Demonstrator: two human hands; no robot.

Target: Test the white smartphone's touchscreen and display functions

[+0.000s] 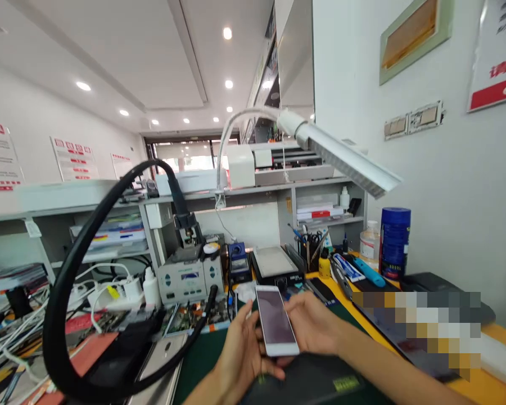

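A white smartphone (pixel 275 322) with a dark screen is held face up between both hands, low in the middle of the view. My left hand (pixel 241 351) cups its left edge and underside, fingers curled round it. My right hand (pixel 312 323) grips the right edge, with the thumb resting on the screen. Below the hands lies a dark green work mat (pixel 202 354) and a black flat device (pixel 312 382).
A thick black hose (pixel 73 264) loops over the left side from a grey soldering station (pixel 189 275). Behind stand a hot plate (pixel 276 263), a tool cup (pixel 312 247), a blue canister (pixel 395 242) and a white lamp (pixel 341 157). Cables and phone parts clutter the left.
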